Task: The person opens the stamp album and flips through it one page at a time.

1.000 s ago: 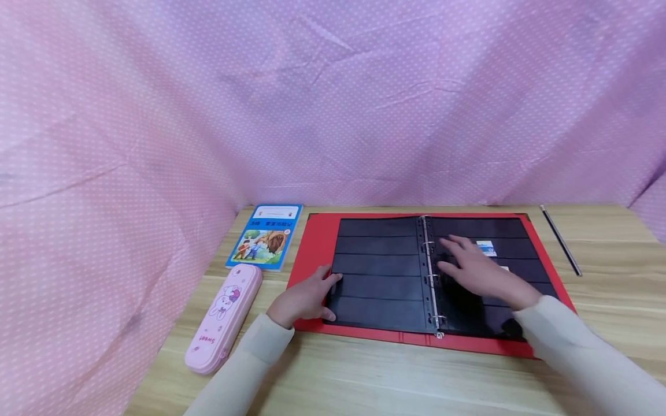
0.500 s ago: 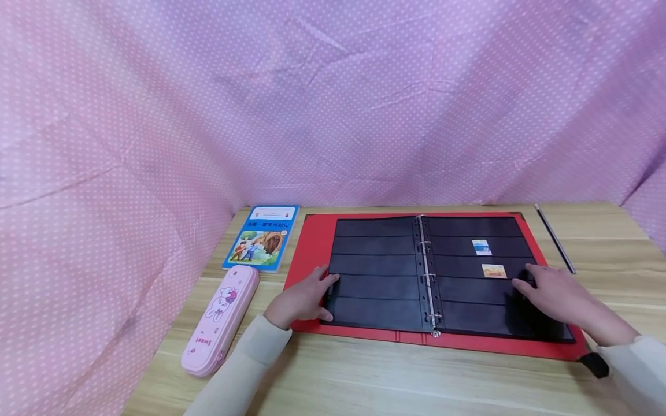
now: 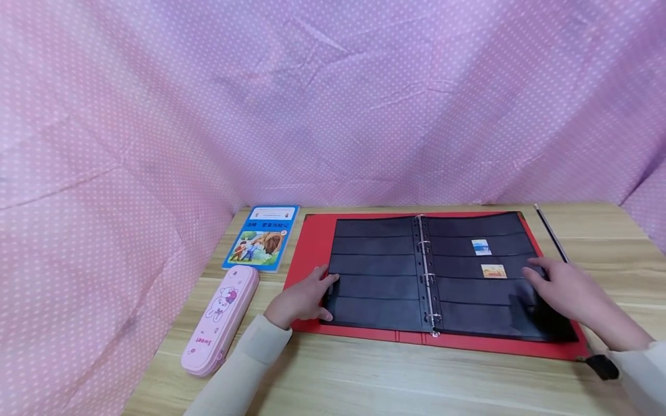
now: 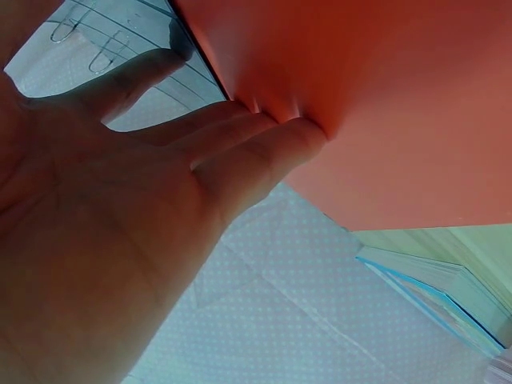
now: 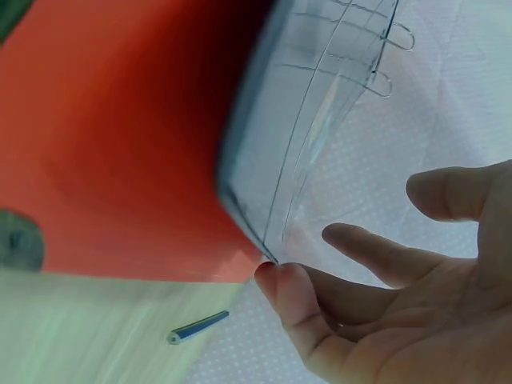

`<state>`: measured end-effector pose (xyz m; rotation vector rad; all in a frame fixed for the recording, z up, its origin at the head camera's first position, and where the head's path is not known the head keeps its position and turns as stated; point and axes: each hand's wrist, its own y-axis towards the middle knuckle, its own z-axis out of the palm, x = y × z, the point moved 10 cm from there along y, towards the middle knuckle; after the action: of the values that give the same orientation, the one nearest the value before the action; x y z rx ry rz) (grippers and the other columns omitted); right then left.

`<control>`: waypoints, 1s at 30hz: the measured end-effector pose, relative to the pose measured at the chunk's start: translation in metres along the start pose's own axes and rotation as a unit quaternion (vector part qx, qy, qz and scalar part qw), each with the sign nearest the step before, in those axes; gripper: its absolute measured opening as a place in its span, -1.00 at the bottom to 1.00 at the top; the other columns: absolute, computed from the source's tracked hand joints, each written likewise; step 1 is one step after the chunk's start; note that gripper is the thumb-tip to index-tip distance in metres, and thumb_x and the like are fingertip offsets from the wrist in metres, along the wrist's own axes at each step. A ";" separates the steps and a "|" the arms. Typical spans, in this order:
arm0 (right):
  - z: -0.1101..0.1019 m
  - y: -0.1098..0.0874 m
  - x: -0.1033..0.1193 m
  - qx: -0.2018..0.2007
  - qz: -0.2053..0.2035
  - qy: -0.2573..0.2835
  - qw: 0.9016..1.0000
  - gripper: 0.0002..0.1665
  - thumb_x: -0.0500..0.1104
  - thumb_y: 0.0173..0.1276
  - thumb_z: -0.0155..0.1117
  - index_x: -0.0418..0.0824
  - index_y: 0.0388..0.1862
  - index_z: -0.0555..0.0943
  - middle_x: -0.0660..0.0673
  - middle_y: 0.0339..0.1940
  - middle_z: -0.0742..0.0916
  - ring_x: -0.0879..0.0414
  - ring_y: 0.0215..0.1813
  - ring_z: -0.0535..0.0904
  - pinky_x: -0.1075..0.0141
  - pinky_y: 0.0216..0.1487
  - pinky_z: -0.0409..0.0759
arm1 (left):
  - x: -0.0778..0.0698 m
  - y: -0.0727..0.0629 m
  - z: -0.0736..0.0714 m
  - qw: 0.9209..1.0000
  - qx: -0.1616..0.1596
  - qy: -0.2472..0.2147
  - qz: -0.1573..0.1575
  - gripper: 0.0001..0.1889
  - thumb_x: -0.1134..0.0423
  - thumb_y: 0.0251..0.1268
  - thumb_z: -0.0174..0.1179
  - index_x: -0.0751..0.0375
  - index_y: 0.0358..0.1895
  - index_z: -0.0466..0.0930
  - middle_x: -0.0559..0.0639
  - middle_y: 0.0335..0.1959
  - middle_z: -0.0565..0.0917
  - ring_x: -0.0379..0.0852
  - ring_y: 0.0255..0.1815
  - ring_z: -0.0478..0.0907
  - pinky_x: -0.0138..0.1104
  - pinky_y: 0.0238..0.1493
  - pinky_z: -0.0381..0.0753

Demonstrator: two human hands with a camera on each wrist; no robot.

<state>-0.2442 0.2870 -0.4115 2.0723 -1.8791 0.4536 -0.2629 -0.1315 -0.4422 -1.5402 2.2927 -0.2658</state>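
A red ring binder lies open on the table, with black pocket pages on both sides of its metal rings. My left hand rests on the binder's left side, its fingers pressing the red cover in the left wrist view. On the right, my right hand touches the outer edge of the black page with its fingertips, the thumb apart. The page bows up slightly off the cover in the right wrist view. Two small stamps, one blue and one orange, sit in its pockets.
To the left are a blue storybook and a pink pencil case with a rabbit on it. A dark pencil lies beyond the binder's right edge. A pink dotted cloth hangs behind the wooden table.
My right hand has moved from over the right page out to its right edge, uncovering both stamps. The page now lifts a little there. The left hand has stayed in place.
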 end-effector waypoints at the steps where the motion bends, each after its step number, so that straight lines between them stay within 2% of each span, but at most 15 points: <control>1: -0.003 -0.001 0.002 -0.013 -0.006 -0.001 1.000 -0.43 -0.03 0.44 0.07 -0.57 0.05 0.48 -0.48 -0.28 0.63 -0.39 -0.17 0.48 -0.21 -0.21 0.40 | 0.000 0.000 0.000 1.000 0.000 0.000 -0.001 -0.06 0.11 -0.12 0.50 0.03 0.42 0.23 0.17 0.45 0.07 0.15 0.42 0.05 -0.11 0.04 0.53; 3: -0.007 -0.004 0.007 -0.034 -0.017 -0.004 0.999 -0.47 -0.05 0.42 0.10 -0.55 0.03 0.51 -0.33 -0.46 0.65 -0.29 -0.26 0.49 -0.13 -0.28 0.41 | 0.000 0.000 0.000 1.000 0.001 0.000 -0.002 -0.06 0.11 -0.12 0.50 0.03 0.42 0.23 0.16 0.45 0.07 0.15 0.42 0.05 -0.11 0.05 0.53; 5: -0.010 -0.006 0.012 -0.052 -0.027 -0.004 0.998 -0.50 -0.09 0.39 0.14 -0.54 0.01 0.53 -0.26 -0.52 0.64 -0.21 -0.31 0.48 -0.06 -0.33 0.39 | 0.000 0.000 0.000 1.000 0.001 0.000 -0.003 -0.07 0.11 -0.12 0.50 0.03 0.43 0.22 0.16 0.46 0.07 0.15 0.42 0.04 -0.10 0.06 0.52; 8: -0.013 -0.010 0.017 -0.073 -0.038 -0.004 0.997 -0.54 -0.12 0.36 0.18 -0.52 0.01 0.54 -0.46 -0.30 0.65 -0.29 -0.22 0.48 -0.12 -0.29 0.39 | 0.000 0.000 0.000 1.000 0.001 0.001 -0.002 -0.07 0.11 -0.12 0.50 0.04 0.42 0.23 0.17 0.45 0.07 0.15 0.42 0.04 -0.10 0.06 0.52; 11: -0.014 -0.013 0.021 -0.084 -0.045 -0.004 0.995 -0.54 -0.13 0.36 0.18 -0.52 0.03 0.54 -0.60 -0.01 0.54 -0.42 -0.09 0.42 -0.21 -0.18 0.34 | 0.000 0.000 0.000 1.000 0.001 0.001 0.000 -0.07 0.11 -0.12 0.50 0.05 0.42 0.23 0.17 0.45 0.07 0.15 0.42 0.04 -0.10 0.04 0.53; 19: -0.021 -0.020 0.029 -0.118 -0.077 0.001 0.990 -0.59 -0.18 0.33 0.21 -0.47 0.03 0.55 -0.61 0.06 0.49 -0.43 -0.02 0.36 -0.21 -0.10 0.29 | 0.000 0.001 0.000 1.000 0.000 0.001 0.000 -0.06 0.10 -0.13 0.50 0.04 0.42 0.23 0.16 0.45 0.07 0.14 0.41 0.07 -0.11 0.03 0.54; 23: -0.025 -0.020 0.033 -0.090 -0.088 0.030 0.992 -0.58 -0.15 0.37 0.19 -0.42 0.09 0.54 -0.57 0.11 0.49 -0.41 -0.01 0.41 -0.20 -0.10 0.36 | 0.000 0.001 0.000 1.000 -0.001 0.001 0.001 -0.07 0.10 -0.12 0.50 0.04 0.42 0.23 0.16 0.45 0.07 0.13 0.41 0.07 -0.11 0.03 0.54; 25: -0.027 -0.020 0.036 -0.061 -0.094 0.060 0.992 -0.54 -0.11 0.41 0.15 -0.36 0.18 0.50 -0.51 0.17 0.48 -0.35 0.03 0.44 0.04 -0.07 0.49 | 0.000 0.001 0.000 1.000 0.000 0.000 0.000 -0.06 0.10 -0.12 0.50 0.03 0.42 0.23 0.16 0.45 0.07 0.13 0.41 0.06 -0.11 0.03 0.54; 26: -0.028 -0.021 0.037 -0.047 -0.100 0.077 0.991 -0.53 -0.11 0.44 0.11 -0.32 0.24 0.46 -0.47 0.21 0.47 -0.25 0.10 0.45 0.18 -0.03 0.50 | 0.001 0.001 0.000 1.000 0.001 0.000 0.000 -0.06 0.10 -0.12 0.50 0.03 0.42 0.23 0.16 0.46 0.06 0.14 0.42 0.05 -0.11 0.03 0.54; 28: -0.034 -0.022 0.043 -0.030 -0.116 0.117 0.986 -0.52 -0.13 0.49 0.04 -0.23 0.33 0.40 -0.36 0.28 0.44 0.00 0.21 0.41 0.47 -0.03 0.44 | 0.001 0.001 0.001 1.000 0.002 -0.002 -0.002 -0.06 0.10 -0.12 0.50 0.03 0.42 0.23 0.15 0.46 0.06 0.14 0.42 0.05 -0.10 0.03 0.54; 30: -0.041 -0.024 0.051 -0.026 -0.141 0.151 0.978 -0.51 -0.18 0.51 -0.02 -0.13 0.39 0.34 -0.23 0.35 0.40 0.29 0.29 0.28 0.70 -0.03 0.25 | 0.001 0.001 0.001 1.000 0.002 -0.003 -0.003 -0.06 0.10 -0.12 0.50 0.03 0.42 0.23 0.15 0.46 0.06 0.14 0.42 0.04 -0.10 0.04 0.54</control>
<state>-0.2165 0.2609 -0.3527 2.0582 -1.3883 0.6008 -0.2639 -0.1321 -0.4434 -1.5437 2.2816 -0.2676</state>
